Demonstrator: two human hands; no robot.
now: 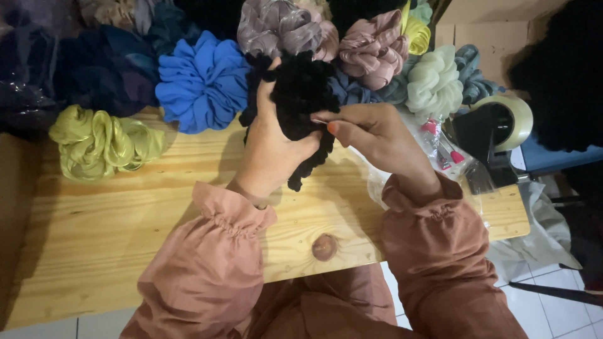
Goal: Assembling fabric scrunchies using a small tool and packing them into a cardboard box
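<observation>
In the head view I see my left hand [271, 147] clenched around the black scrunchie [300, 100] above the wooden table [125, 213], and my right hand [370, 135] pinches its right edge, equally near.

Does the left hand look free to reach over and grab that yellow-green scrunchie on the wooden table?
Probably not right now: the left hand is wrapped around the black scrunchie, so it is occupied. The path itself looks free; only bare table lies between it and the yellow-green scrunchie.
</observation>
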